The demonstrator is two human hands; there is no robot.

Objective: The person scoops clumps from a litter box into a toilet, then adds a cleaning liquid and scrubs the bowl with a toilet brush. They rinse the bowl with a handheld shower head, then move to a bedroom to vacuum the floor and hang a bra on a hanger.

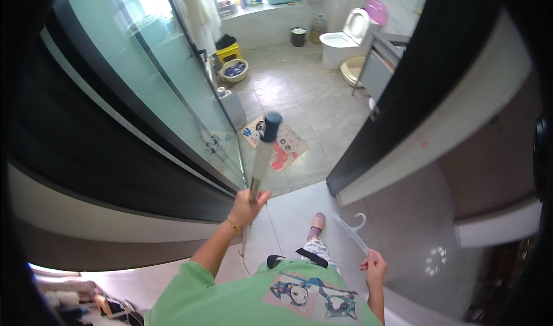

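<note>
My left hand [248, 207] is closed around a long metal pole [261, 159] with a pale upper section and a dark blue end cap [271, 126]. The capped end points up and away from me. The pole's lower end runs down behind my forearm, and what it carries cannot be made out. On the right, my right hand [375, 265] pinches one end of a white plastic clothes hanger [355, 233], its hook toward the doorway. A cartoon-printed mat [290, 146] lies on the bathroom floor beyond the pole's end, partly hidden by it.
A glass door [173, 88] flanks the doorway at left, and a dark door frame [389, 105] at right. Inside stand a large plastic jug [232, 108], a basin [234, 72] with blue contents, a yellow stool [229, 53], a waste bin [298, 37], a toilet [339, 43] and a grey vanity cabinet [380, 69].
</note>
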